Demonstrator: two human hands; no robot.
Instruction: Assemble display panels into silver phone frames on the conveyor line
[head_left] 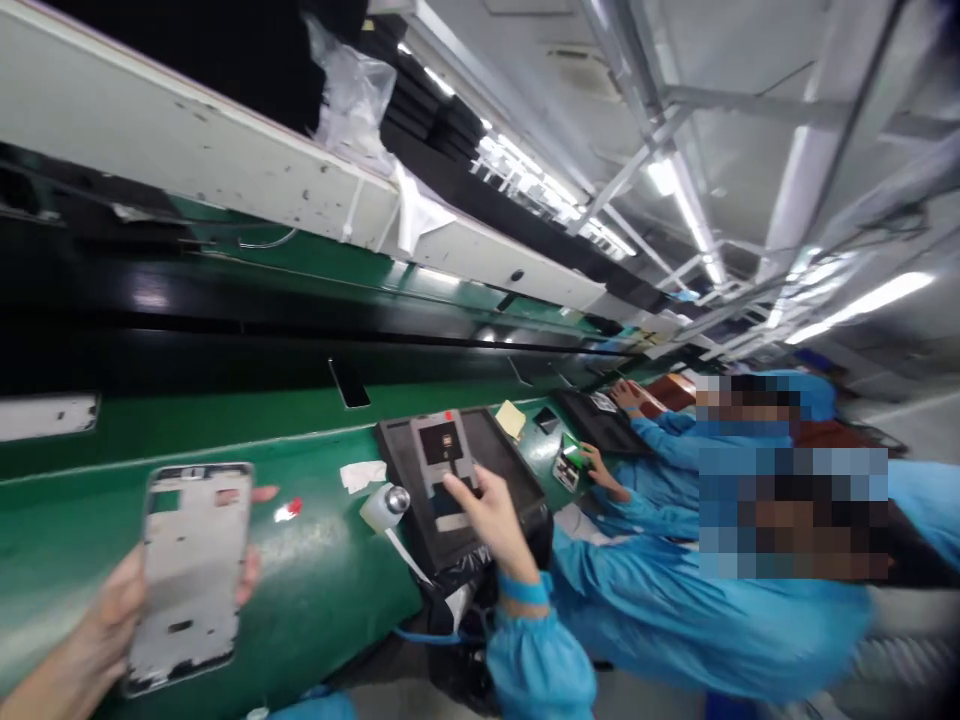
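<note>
Clock is from mid-view. My left hand (124, 605), 8 o'clock, is closed round a bare phone frame (187, 570), fingers past its right edge, frame tilted up toward me. My right hand (495, 505), 6 o'clock, has thumb and fingers at the lower half of a grey panel (448, 450); can't tell if it grips or just touches. Panel lies in a black tray (510, 475), also 6.

Between the hands on the green bench (315, 590): bottle (386, 507) at 7, just beside the tray; tissue (363, 476) and red scrap (289, 510) near 8.

Further out: dark phone (349, 384) at 9, white plate (49, 415) at the far left on 9. Yellow pad (510, 420) at 5, near the tray. At 4, a co-worker's hand (600, 475) is at a green-and-white device (568, 468). Shelf (225, 160) at 10, clear bag (356, 90) at 11.
</note>
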